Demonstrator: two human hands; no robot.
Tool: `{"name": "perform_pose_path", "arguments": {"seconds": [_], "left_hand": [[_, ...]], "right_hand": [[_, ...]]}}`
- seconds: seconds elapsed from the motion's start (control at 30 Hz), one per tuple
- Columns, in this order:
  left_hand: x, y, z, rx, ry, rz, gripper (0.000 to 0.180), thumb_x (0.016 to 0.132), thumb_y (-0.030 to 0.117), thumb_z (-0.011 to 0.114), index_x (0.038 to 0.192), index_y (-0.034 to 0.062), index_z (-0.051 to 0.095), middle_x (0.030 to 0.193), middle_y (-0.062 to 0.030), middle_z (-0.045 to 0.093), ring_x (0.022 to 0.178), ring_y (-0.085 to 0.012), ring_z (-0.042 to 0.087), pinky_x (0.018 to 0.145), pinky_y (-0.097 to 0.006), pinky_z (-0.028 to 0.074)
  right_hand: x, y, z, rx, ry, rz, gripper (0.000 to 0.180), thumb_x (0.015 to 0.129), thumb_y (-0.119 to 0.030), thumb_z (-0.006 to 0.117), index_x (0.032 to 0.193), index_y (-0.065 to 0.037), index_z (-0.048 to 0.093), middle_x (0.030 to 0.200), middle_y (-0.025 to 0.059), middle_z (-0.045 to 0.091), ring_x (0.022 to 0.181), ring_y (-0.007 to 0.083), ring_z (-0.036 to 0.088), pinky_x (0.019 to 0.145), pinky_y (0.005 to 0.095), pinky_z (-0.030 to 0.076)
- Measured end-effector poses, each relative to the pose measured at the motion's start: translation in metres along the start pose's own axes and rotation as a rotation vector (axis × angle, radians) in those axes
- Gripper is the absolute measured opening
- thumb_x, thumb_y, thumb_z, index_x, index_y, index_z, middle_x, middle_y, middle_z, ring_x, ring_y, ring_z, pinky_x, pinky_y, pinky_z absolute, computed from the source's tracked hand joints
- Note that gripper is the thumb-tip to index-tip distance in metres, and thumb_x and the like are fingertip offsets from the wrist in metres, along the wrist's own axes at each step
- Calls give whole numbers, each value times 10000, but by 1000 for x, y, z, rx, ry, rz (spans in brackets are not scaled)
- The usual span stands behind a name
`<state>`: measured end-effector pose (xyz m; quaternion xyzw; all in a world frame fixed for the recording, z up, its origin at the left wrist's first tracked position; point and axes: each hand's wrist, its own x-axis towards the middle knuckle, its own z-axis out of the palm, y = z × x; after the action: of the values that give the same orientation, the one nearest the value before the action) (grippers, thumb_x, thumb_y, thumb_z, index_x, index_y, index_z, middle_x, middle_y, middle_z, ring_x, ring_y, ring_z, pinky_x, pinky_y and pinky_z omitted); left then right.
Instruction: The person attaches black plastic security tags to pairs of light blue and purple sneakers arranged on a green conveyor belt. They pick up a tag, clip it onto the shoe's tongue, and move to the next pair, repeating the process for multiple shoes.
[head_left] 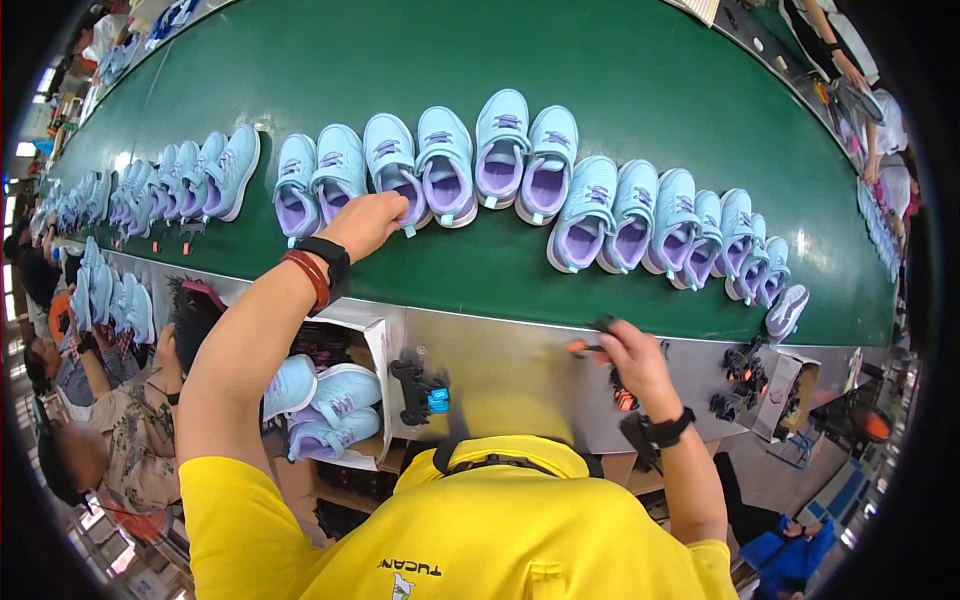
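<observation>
My left hand (365, 222) reaches over the green conveyor belt (620, 80) and rests on a light blue child's shoe with a purple lining (392, 160) in a long row of like shoes. Its fingers are closed at the shoe's heel edge. My right hand (628, 352) hovers over the steel ledge (500, 350) in front of the belt, pinching a small orange and black tag (582, 347). Both wrists wear black bands; the left also has a red one.
More blue shoes (680, 225) run along the belt to both sides. A white box (372, 345) at lower left holds several shoes (330, 400). Black clips (420, 390) and small parts (745, 372) lie on the ledge. A seated person (120, 430) works at my left; other people stand at the far right.
</observation>
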<state>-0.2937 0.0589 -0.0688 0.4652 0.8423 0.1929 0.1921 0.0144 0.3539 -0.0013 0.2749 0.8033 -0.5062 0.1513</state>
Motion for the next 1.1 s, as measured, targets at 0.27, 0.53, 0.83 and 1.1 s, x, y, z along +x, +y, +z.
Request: {"name": "perform_pose_path", "arguments": {"seconds": [0.27, 0.53, 0.83, 1.1], "left_hand": [[8, -8, -4, -2, -50, 83, 165, 746, 41, 654, 840, 36, 518, 826, -126, 563, 778, -360, 586, 664, -431, 470], [8, -14, -9, -30, -129, 61, 156, 764, 64, 636, 870, 41, 524, 872, -126, 557, 806, -362, 593, 669, -453, 478], [10, -11, -14, -9, -150, 41, 157, 765, 68, 639, 873, 40, 528, 869, -126, 561, 790, -359, 598, 667, -450, 482], [12, -11, -12, 27, -120, 87, 191, 751, 62, 661, 863, 49, 506, 852, -108, 542, 755, -358, 588, 629, -452, 474]], "right_hand": [[112, -82, 162, 574, -257, 58, 199, 976, -198, 440, 1011, -8, 483, 652, 81, 601, 517, 153, 601, 518, 292, 463], [130, -88, 204, 724, -216, 112, 183, 980, -177, 440, 1018, -3, 483, 697, 95, 616, 530, 159, 614, 524, 285, 467], [129, -91, 213, 776, -231, 122, 186, 1002, -172, 414, 1071, -12, 481, 730, 72, 598, 562, 131, 596, 557, 262, 478], [119, -94, 213, 829, -130, 139, 190, 997, -166, 416, 1095, -19, 487, 713, 85, 619, 527, 152, 623, 485, 277, 473]]}}
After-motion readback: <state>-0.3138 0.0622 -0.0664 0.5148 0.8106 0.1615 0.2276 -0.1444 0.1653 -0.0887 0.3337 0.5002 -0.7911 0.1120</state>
